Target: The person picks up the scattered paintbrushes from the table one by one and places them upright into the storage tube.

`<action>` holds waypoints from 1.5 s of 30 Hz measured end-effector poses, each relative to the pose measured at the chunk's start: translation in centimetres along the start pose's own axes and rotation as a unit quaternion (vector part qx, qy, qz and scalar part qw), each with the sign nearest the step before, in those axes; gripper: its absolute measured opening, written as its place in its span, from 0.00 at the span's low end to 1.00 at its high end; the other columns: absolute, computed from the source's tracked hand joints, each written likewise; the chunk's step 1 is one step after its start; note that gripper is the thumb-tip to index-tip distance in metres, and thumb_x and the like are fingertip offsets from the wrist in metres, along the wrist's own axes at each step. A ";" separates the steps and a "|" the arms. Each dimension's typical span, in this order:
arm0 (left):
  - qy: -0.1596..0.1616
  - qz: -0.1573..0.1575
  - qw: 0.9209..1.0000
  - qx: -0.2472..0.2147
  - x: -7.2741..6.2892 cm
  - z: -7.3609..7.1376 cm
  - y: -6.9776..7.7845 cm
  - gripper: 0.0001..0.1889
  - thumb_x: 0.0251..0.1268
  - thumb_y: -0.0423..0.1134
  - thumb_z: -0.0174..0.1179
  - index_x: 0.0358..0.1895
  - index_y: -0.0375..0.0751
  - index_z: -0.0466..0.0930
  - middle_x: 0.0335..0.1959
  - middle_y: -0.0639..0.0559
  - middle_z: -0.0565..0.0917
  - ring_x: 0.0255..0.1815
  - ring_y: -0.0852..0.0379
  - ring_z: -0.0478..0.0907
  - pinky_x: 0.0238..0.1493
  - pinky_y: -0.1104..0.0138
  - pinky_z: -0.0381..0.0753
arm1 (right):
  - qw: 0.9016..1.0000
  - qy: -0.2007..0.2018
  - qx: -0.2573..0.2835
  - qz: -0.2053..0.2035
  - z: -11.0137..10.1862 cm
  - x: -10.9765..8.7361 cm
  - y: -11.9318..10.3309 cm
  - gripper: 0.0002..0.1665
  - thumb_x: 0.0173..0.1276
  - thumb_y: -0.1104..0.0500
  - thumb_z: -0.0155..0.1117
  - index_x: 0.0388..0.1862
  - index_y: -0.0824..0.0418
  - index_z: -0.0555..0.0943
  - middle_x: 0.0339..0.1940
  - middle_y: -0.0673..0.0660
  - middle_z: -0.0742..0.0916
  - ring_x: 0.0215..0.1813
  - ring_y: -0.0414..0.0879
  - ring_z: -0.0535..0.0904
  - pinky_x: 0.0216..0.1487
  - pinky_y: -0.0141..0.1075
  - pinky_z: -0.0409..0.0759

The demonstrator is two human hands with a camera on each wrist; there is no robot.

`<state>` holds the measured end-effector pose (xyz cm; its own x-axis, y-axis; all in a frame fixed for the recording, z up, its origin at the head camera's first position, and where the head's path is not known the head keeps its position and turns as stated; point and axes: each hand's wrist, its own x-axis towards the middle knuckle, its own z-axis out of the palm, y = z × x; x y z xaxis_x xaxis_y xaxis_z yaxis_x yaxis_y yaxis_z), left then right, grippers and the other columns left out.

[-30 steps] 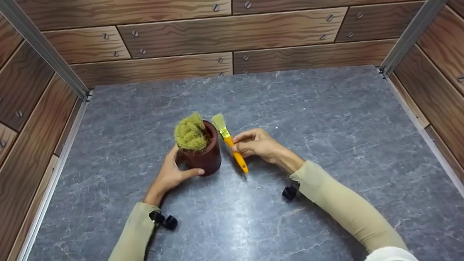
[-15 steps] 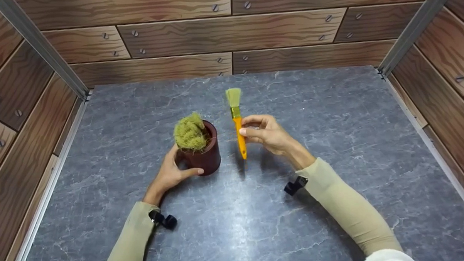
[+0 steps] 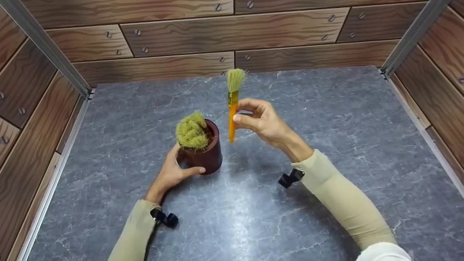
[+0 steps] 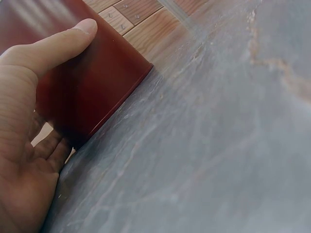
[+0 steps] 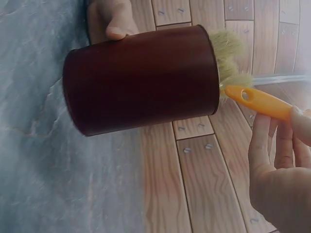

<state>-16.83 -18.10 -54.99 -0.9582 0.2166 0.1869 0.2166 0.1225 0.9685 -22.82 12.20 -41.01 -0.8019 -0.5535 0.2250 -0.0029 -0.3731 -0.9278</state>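
A dark red cylindrical cup (image 3: pixel 209 162) stands upright on the table, with fuzzy yellow-green bristly clumps (image 3: pixel 193 131) at its mouth. My left hand (image 3: pixel 170 176) holds the cup from its left side, thumb (image 4: pixel 73 41) across the front and the other fingers mostly hidden behind. Just right of the cup, my right hand (image 3: pixel 269 126) pinches a paintbrush (image 3: pixel 232 117) by its orange handle. Its pale bristles point upward and away, with a gold-coloured ferrule below them. In the right wrist view, the handle's holed end (image 5: pixel 250 97) appears near the cup's mouth, overlapping the clumps.
The grey marbled tabletop (image 3: pixel 333 111) spreads around both hands. Wood-patterned walls (image 3: pixel 181 40) enclose it at the back and on both sides, with metal posts (image 3: pixel 413 36) at the corners. A small black camera is strapped to each wrist.
My right hand has lifted the paintbrush from beside the cup, up and away, and turned it from slanted to nearly vertical in the head view. My left hand and the cup stay put.
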 end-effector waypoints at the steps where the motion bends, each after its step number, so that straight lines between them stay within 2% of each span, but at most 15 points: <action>1: -0.001 -0.001 1.000 0.001 0.1 0.0 0.0 0.51 0.48 0.34 0.87 0.78 0.52 0.69 0.69 0.53 0.82 0.71 0.53 0.79 0.77 0.60 0.74 | 1.000 -0.003 -0.003 -0.005 0.2 0.1 -0.1 0.15 0.73 0.74 0.66 0.49 0.58 0.89 0.47 0.55 0.91 0.46 0.47 0.90 0.57 0.42 0.90; 8: 0.000 -0.002 1.000 0.003 0.1 0.0 0.1 0.53 0.47 0.35 0.88 0.79 0.54 0.68 0.72 0.54 0.80 0.74 0.53 0.76 0.81 0.55 0.68 | 0.999 -0.018 -0.012 -0.025 1.7 1.1 -0.6 0.18 0.74 0.75 0.65 0.50 0.55 0.89 0.49 0.54 0.91 0.50 0.47 0.91 0.61 0.46 0.89; 15: 0.000 -0.002 1.000 -0.004 0.1 -0.1 -0.1 0.53 0.47 0.34 0.87 0.79 0.53 0.68 0.73 0.53 0.80 0.75 0.51 0.75 0.82 0.52 0.66 | 0.999 -0.034 -0.027 -0.032 3.1 2.0 -0.5 0.20 0.74 0.76 0.64 0.50 0.54 0.90 0.50 0.55 0.91 0.49 0.48 0.90 0.63 0.49 0.88; 23: -0.003 0.007 1.000 0.007 0.0 -0.1 0.1 0.53 0.48 0.36 0.87 0.79 0.56 0.69 0.73 0.55 0.80 0.75 0.53 0.75 0.82 0.53 0.66 | 0.996 -0.050 -0.055 -0.049 3.9 2.7 -0.1 0.19 0.74 0.75 0.65 0.51 0.54 0.90 0.49 0.55 0.91 0.50 0.47 0.89 0.60 0.45 0.89; 28: -0.005 0.005 1.000 0.014 0.1 -0.1 0.0 0.52 0.49 0.37 0.87 0.80 0.58 0.68 0.73 0.57 0.80 0.74 0.55 0.76 0.81 0.54 0.69 | 0.994 -0.055 -0.072 -0.057 4.0 2.7 0.2 0.16 0.74 0.72 0.68 0.52 0.55 0.90 0.49 0.57 0.91 0.52 0.48 0.89 0.60 0.45 0.89; 34: -0.012 0.004 1.000 0.005 0.1 -0.1 0.1 0.53 0.51 0.36 0.86 0.81 0.58 0.66 0.73 0.56 0.79 0.73 0.54 0.77 0.77 0.59 0.74 | 0.992 -0.053 -0.093 -0.067 4.0 2.8 0.4 0.18 0.73 0.73 0.69 0.52 0.53 0.90 0.49 0.57 0.91 0.51 0.47 0.89 0.57 0.42 0.89; 37: -0.016 0.004 1.000 -0.003 0.1 -0.1 0.1 0.52 0.52 0.35 0.85 0.81 0.59 0.65 0.74 0.55 0.79 0.73 0.53 0.77 0.76 0.59 0.76 | 0.991 -0.055 -0.100 -0.068 4.0 2.8 0.4 0.18 0.72 0.74 0.69 0.54 0.55 0.90 0.50 0.57 0.92 0.52 0.48 0.89 0.58 0.42 0.89; 45: -0.015 0.011 1.000 -0.006 0.2 -0.1 -0.2 0.53 0.52 0.35 0.85 0.81 0.56 0.65 0.74 0.54 0.78 0.75 0.52 0.75 0.77 0.58 0.74 | 0.990 -0.052 -0.123 -0.048 3.6 2.7 0.5 0.21 0.72 0.72 0.70 0.62 0.72 0.82 0.58 0.59 0.89 0.60 0.53 0.86 0.64 0.47 0.87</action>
<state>-17.05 -18.20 -55.13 -0.9472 0.2483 0.2030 0.2348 0.1058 0.9663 -22.80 7.83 -39.80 -0.7251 -0.6031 0.3325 -0.2307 -0.2421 -0.9424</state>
